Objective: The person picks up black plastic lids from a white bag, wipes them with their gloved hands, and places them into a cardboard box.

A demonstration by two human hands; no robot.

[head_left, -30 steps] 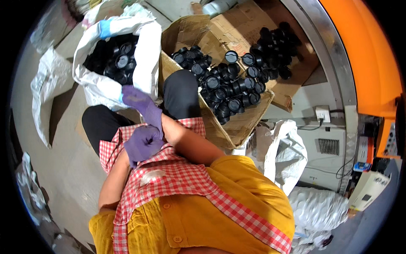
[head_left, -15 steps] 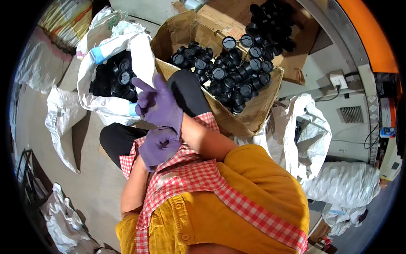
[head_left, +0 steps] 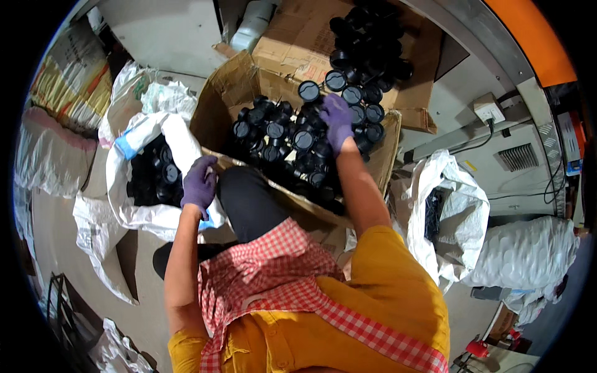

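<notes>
Black round plastic caps (head_left: 303, 140) fill a cardboard box (head_left: 354, 219) in front of me. My right hand (head_left: 337, 122), in a purple glove, reaches into the heap at the box's right half. Its fingers are spread over the caps and touch them; no cap shows lifted. My left hand (head_left: 199, 186), gloved alike, is at the right rim of a white woven sack (head_left: 124, 180), beside my knee. Its fingers are loosely bent, apart, with nothing seen in them. More black caps (head_left: 163, 171) lie inside this sack.
Behind the box, a pile of black caps (head_left: 367, 43) rests on flattened cardboard (head_left: 292, 43). A second white sack (head_left: 463, 217) stands open at the right, near a wall socket with a cable (head_left: 489, 112). Stuffed bags (head_left: 53, 149) line the left side.
My hands, which were together at the glove cuff over my lap, have parted. The right has moved forward into the box, the left to the sack's rim. The view has shifted slightly.
</notes>
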